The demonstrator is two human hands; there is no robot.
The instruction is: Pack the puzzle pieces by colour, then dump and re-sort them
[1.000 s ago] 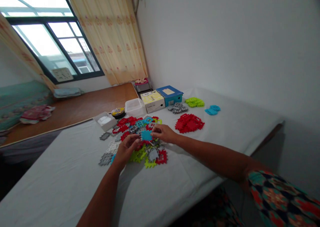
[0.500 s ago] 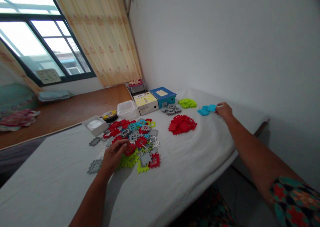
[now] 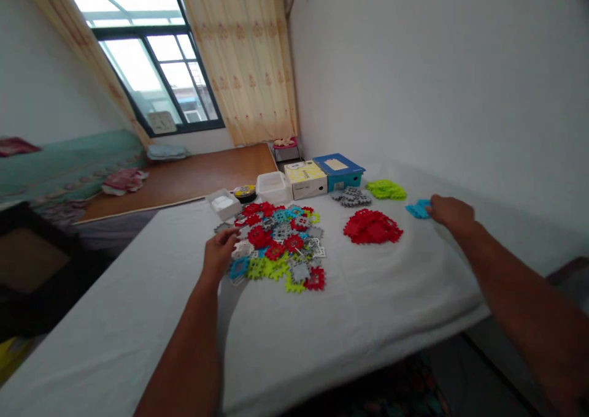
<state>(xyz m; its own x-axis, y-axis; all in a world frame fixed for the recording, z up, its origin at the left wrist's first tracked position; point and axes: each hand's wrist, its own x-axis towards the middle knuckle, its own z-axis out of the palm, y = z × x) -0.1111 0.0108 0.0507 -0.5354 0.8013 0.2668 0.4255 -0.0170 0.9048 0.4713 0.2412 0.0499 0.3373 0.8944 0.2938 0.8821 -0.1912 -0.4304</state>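
My left hand (image 3: 219,256) is at the left side of a mixed pile of toothed plastic building tiles (image 3: 276,235) in red, grey, white, blue and lime. Its thumb and fingers come together at the edge of the grey and white tiles; what is between them, if anything, is too small to tell. Farther right, my right hand (image 3: 453,213) has its fingers closed at the edge of a small heap of blue tiles (image 3: 418,209), gripping a blue tile there. Closest to that hand are a heap of red tiles (image 3: 372,227) and one of lime tiles (image 3: 386,189).
Grey tiles (image 3: 352,196) lie in front of a blue box (image 3: 339,170) and a yellow-and-white box (image 3: 306,179). A clear plastic tub (image 3: 273,187), a round black-and-yellow tin (image 3: 245,193) and a small white box (image 3: 223,205) line the far edge. A white cloth (image 3: 359,319) covers the table.
The view has swung left. My left hand has moved from the pile's front to its left side, uncovering a blue tile. My right hand has come in closer over the blue heap.
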